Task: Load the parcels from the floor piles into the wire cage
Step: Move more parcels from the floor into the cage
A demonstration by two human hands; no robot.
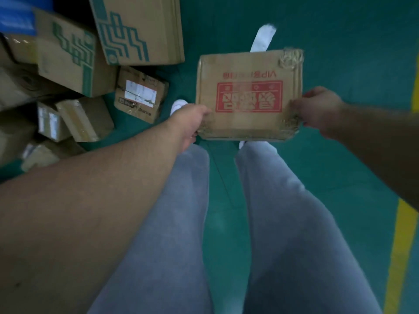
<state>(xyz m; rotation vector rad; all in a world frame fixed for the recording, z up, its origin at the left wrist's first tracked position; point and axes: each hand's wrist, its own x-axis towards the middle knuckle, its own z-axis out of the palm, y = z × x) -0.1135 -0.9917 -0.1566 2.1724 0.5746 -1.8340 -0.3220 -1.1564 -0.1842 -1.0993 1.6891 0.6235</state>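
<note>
A worker holds one flat cardboard parcel [249,96], printed in red, in the air above the green floor [340,53] and in front of their grey trousers [283,211]. The left grip [192,120] pinches its near-left corner and the right grip [317,109] is curled round its right edge. Carried at arm's length by the edges, it is probably light. The board looks stiff, though the crinkled tape at two corners may be slick, so opposite bare edges seem the surer hold. The floor pile at left holds about seven more boxes. Two are large with green print, one standing [140,28] and one tilted [68,55], and roughly five are smaller, among them a labelled box [140,94]; blur makes the count uncertain. The wire cage is not in view
</note>
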